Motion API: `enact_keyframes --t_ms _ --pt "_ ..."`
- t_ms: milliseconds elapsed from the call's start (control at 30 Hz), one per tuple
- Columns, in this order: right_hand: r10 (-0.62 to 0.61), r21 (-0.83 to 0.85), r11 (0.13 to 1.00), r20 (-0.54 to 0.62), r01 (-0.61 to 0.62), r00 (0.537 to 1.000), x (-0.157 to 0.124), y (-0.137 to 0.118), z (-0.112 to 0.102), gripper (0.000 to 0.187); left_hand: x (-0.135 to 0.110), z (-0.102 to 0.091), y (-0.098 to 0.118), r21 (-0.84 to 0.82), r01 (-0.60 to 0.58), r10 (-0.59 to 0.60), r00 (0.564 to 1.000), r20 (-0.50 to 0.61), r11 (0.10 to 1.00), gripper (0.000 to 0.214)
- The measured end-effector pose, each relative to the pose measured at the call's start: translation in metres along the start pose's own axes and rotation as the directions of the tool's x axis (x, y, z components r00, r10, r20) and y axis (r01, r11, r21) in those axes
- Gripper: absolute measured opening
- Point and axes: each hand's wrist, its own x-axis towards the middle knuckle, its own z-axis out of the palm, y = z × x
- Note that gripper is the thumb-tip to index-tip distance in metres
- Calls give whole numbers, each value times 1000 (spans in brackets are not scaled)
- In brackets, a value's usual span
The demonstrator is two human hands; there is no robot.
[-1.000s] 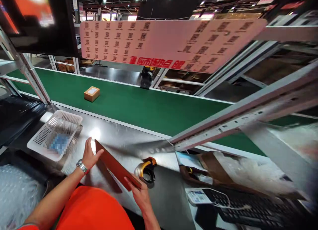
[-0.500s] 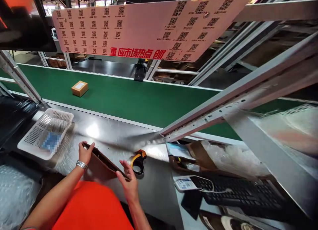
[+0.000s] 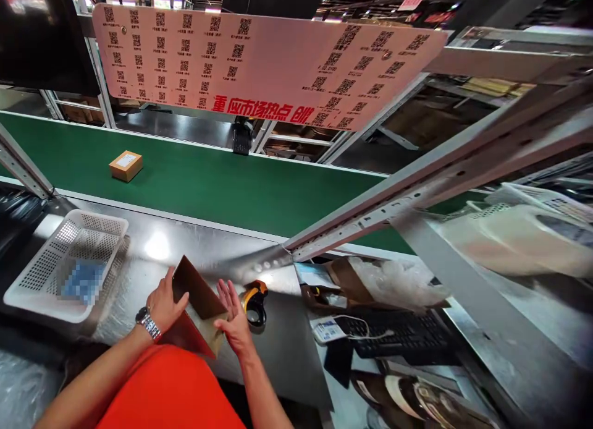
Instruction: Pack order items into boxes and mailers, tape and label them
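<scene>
A brown cardboard box (image 3: 199,293) stands spread into a hollow shape in front of my body, its open side showing. My left hand (image 3: 165,305) is closed on the box's left edge, the thumb lying over the rim. On the other side, my right hand (image 3: 238,322) holds the right edge, its thumb over a flap and its fingers stretched along the outer wall. A yellow and black tape dispenser (image 3: 254,304) lies just to the right of my right hand. The lower part of the box is hidden by my orange top.
A white perforated basket (image 3: 111,262) with a blurred blue item sits left on the metal bench (image 3: 152,225). Beyond runs a green conveyor belt (image 3: 208,182) carrying a small carton (image 3: 126,166). A slanted metal post (image 3: 352,206), a keyboard (image 3: 407,339) and tape rolls (image 3: 407,392) are at right.
The cardboard box was nearly flat and now stands opened out. Both hands have shifted with its edges, the left one slightly right. The view has turned a little to the right.
</scene>
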Motion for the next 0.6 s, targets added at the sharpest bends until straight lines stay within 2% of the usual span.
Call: enact_keyframes --t_ms 67,133,233,367,467,600 --pt "5 11 1000 -82 -4 997 2 12 5 148 1 -12 -1 178 12 -32 993 110 984 84" --pt "9 -20 1000 -123 -11 992 1 24 15 148 2 -24 -4 277 -32 -31 975 220 960 86" --pt "-37 -145 989 -236 3 971 -4 36 38 134 -1 -40 -11 309 -173 67 943 325 935 90" --pt "-72 -258 965 -423 -43 903 -5 37 57 119 -3 -54 -23 301 -364 203 867 455 881 112" --pt "-10 -185 980 -395 -69 918 -6 34 48 109 0 -57 -23 342 -381 165 838 520 859 126" --pt "122 -46 989 -274 -140 954 -16 31 27 92 10 -53 -11 386 -355 93 826 556 852 116"
